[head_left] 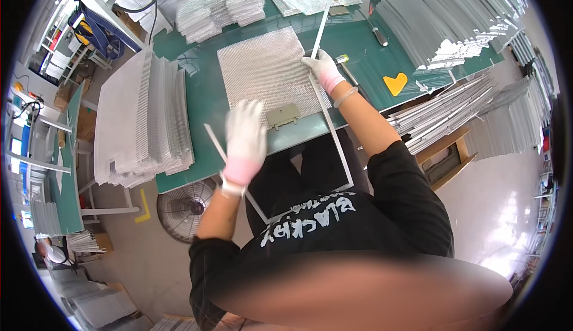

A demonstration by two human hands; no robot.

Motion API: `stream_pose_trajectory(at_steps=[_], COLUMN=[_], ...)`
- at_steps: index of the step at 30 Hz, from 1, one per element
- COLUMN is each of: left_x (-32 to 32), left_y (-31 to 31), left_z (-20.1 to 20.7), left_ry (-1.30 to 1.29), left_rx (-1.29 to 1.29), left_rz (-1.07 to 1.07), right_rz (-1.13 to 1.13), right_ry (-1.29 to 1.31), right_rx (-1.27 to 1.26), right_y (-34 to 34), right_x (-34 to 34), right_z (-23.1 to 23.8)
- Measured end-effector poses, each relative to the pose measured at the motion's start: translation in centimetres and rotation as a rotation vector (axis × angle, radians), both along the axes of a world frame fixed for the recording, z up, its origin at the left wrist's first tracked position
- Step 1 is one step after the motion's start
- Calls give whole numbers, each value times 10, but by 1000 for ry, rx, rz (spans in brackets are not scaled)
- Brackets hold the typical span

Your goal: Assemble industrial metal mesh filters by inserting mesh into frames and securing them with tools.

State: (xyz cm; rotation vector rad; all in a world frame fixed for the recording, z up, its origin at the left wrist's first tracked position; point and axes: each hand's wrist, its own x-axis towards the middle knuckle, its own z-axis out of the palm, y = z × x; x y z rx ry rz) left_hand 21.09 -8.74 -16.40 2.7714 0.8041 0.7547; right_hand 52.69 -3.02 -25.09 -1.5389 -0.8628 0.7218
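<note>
Looking down in the head view (our only one), we've got the right grip closed on the slim silver-white frame. It lies mostly toward us, i.e. its near end is by our black shirt, past the near edge of the green counter; the right bar's long axis runs from that grip back to the body. Can't tell if the bar beyond the fingers is joined on. The left bar passes under our left wrist, tip sticking out to the L. The mesh sheet lies flat on the counter, approx. btwn both hands. Left grip is over its near-left corner, blurred, so we can't tell if it's open, closed or touching. A grey-green block sits at the sheet's near edge, just R of the left grip, the nearer one.
</note>
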Motion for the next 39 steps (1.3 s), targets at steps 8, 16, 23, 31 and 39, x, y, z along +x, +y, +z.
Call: stream_pose_trajectory(at_steps=[8,16,23,31,39], left_x=[174,220,231,211,62], left_y=[178,167,171,187,19], left_z=[-68,-67,-53,-39,-8], left_ry=[205,422,551,253,-221], left_rx=[3,48,107,-425,-663], left_rz=[24,234,142,53,-337], right_rz=[183,225,236,118,199], right_ry=[-97,132,71,75,-375], right_rx=[-39,19,23,30,-167], right_y=[-22,-32,-29,-53,-124], right_x=[-26,-16,-15,-19,-50], right_z=[21,9,0,15,38])
